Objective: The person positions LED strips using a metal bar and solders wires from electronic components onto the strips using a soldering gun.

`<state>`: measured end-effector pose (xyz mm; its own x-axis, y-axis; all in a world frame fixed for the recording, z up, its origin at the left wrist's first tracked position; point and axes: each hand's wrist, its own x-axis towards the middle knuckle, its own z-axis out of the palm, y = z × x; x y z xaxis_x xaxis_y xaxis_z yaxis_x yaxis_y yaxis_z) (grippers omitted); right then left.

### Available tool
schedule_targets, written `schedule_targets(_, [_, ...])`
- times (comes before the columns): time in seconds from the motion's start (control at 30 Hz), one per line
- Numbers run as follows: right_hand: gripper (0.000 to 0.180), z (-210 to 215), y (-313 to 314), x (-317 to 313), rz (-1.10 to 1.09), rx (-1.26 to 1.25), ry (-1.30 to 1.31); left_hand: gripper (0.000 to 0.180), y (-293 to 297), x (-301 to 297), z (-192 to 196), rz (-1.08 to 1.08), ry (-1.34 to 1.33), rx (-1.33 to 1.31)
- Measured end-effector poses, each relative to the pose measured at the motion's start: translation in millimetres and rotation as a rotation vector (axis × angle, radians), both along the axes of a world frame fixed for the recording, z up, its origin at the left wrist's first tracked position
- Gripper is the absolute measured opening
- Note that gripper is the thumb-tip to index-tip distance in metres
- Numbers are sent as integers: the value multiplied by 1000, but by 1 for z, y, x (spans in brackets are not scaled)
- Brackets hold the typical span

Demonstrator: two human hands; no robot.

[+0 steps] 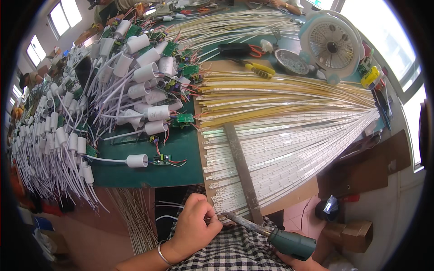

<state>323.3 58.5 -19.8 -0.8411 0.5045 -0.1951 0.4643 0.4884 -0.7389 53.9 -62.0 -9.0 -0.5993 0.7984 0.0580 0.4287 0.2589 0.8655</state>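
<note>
Green tabletop (172,176) spread before you. Your right hand (288,260) gripped a soldering iron (275,235); your left hand (196,222) pinched its fingertips together, contents unclear, beside the white strips' (289,153) near edge. Beyond stood a fan (332,45).

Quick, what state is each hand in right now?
Left hand: closed in a pinch; anything held is too small to tell.
Right hand: closed around the green-handled soldering iron.

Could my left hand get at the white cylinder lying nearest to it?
Probably yes: that white cylinder lies forward and left of your left hand, and nothing appears to block the way, though the hand is curled closed beside the white strips.
</note>
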Motion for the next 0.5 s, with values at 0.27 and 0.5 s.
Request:
schedule_targets(0.27, [51, -131, -17, 66, 51, 18, 48, 17, 1, -1, 0, -12, 3, 8])
schedule_targets(0.5, [43, 18, 8, -14, -144, -268, 123, 17, -2, -2, -2, -2, 22, 8])
